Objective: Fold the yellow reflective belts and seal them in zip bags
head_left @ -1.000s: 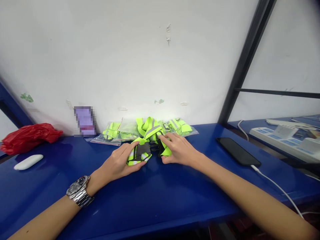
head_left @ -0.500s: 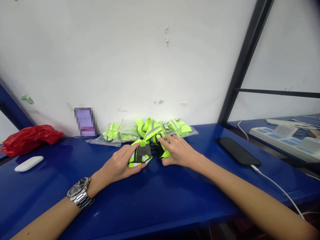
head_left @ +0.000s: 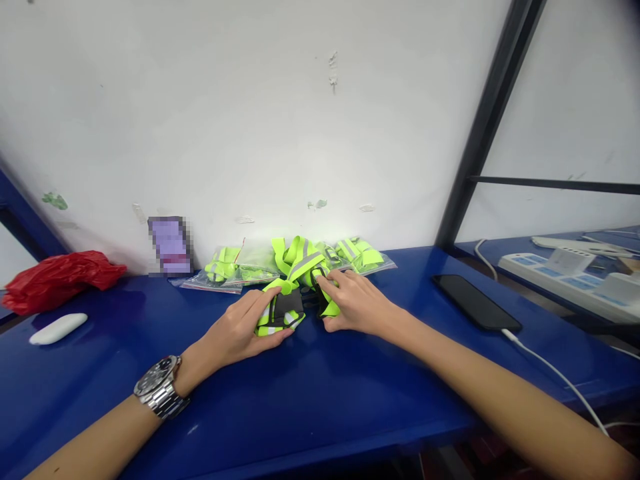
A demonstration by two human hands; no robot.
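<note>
A bright yellow-green reflective strap with grey stripes lies heaped at the centre of the table. My left hand, a metal watch on its wrist, is closed around a folded part of it that carries a black buckle-like piece. Across a narrow gap, my right hand pinches another part of the strap, with a black piece partly hidden behind the fingers. Loose loops of the strap rise behind both hands. Clear plastic bags with similar yellow-green straps lie just beyond, against the wall.
On the blue table, a red plastic bag and a white case lie at left. A phone leans on the wall. Another phone with a white cable lies at right, near a power strip.
</note>
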